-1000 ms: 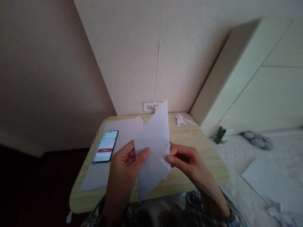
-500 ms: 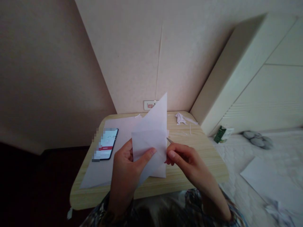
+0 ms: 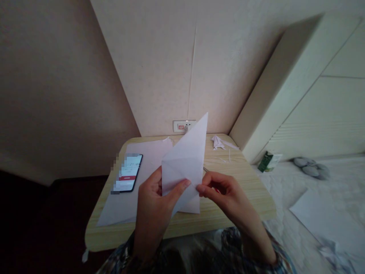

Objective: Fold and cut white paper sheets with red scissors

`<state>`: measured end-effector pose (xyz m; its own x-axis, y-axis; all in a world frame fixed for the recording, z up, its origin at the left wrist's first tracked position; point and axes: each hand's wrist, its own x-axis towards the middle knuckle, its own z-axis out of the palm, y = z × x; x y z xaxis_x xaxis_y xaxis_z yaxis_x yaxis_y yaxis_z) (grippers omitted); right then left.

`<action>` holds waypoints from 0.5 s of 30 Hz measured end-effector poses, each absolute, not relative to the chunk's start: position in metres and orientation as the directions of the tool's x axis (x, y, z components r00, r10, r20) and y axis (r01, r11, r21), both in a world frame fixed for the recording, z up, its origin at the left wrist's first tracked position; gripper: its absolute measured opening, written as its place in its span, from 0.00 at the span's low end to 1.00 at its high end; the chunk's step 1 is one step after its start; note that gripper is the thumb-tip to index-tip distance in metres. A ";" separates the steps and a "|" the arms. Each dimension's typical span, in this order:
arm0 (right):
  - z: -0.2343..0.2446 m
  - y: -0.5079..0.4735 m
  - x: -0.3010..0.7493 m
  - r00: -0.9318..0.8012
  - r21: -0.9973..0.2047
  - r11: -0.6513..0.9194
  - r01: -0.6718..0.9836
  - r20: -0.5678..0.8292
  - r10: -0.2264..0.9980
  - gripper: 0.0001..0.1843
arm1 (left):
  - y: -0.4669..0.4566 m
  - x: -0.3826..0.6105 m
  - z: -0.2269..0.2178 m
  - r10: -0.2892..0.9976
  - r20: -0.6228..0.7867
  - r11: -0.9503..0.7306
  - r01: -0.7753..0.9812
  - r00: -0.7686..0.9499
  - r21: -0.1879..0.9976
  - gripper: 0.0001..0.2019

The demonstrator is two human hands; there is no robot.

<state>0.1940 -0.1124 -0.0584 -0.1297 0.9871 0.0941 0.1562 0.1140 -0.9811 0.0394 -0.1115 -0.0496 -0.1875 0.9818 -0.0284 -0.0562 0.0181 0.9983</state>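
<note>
A folded white sheet of paper (image 3: 184, 156) stands upright above the table, its pointed corner upward. My left hand (image 3: 159, 198) is closed on its left side, with the thumb across the front and the fingers behind. At the paper's right edge, my right hand (image 3: 224, 192) pinches with thumb and index finger. A thin metal tip (image 3: 205, 169) pokes out beyond those fingers, and a bit of red shows inside the hand. This looks like a pointed tool, perhaps scissors, mostly hidden by the hand.
White paper (image 3: 151, 156) lies on the wooden table (image 3: 242, 205), with a phone (image 3: 131, 173) on it. A folded paper figure (image 3: 218, 142) and thin paper strips (image 3: 229, 155) are at the back right. More paper (image 3: 322, 213) and a green-white carton (image 3: 265, 161) rest on the bed.
The folded paper has shifted slightly right and tilted that way. My right thumb and index finger now press at its edge, and a bit of red has come into view in that hand.
</note>
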 end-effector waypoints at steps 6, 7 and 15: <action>-0.057 -0.113 0.204 -0.184 -0.976 0.159 0.149 0.131 0.974 0.18 | -0.108 0.036 -0.054 0.994 -0.034 0.028 -0.060 -0.101 0.998 0.16; -0.057 -0.113 0.206 -0.204 -0.985 0.137 0.106 0.113 0.972 0.19 | -0.107 0.036 -0.055 0.996 -0.031 0.026 -0.061 -0.079 0.998 0.16; -0.058 -0.111 0.208 -0.262 -0.995 -0.059 -0.078 -0.037 0.964 0.19 | -0.109 0.036 -0.054 0.999 -0.016 0.015 -0.037 -0.045 0.999 0.13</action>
<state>0.2082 -0.1106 -0.0581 -0.2620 0.9644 -0.0369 -0.0776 -0.0591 -0.9952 0.0360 -0.1087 -0.0542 -0.0453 0.9988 -0.0162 -0.0365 0.0145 0.9992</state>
